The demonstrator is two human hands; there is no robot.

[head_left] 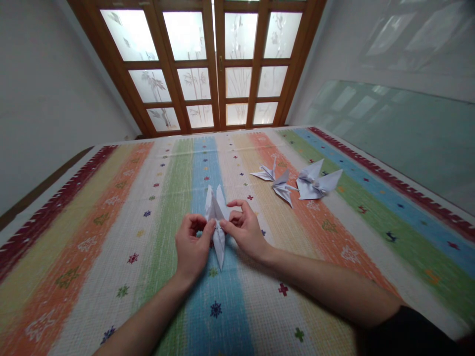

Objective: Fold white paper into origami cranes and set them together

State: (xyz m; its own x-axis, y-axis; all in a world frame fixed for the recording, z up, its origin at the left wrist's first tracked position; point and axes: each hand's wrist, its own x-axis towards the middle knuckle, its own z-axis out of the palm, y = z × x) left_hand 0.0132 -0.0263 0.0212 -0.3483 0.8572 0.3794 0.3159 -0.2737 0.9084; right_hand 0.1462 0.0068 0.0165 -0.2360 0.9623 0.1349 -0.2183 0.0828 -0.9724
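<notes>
A half-folded white paper figure (pixel 217 217) is held upright-ish over the striped cloth, two pointed flaps up and a long point down. My left hand (pixel 192 247) pinches its left side at the middle, fingers curled closed. My right hand (pixel 245 228) pinches the right side, thumb and forefinger pressed on the paper. Three finished white paper cranes lie to the right: a small one (pixel 265 173), a middle one (pixel 283 187) and a larger one (pixel 316 182), all beyond my right hand and apart from it.
The surface is a wide cloth (pixel 111 237) with coloured stripes and small printed motifs, dark red bands at its left and right edges. A wooden door with frosted glass panes (pixel 218 64) stands at the far end. White walls rise on both sides.
</notes>
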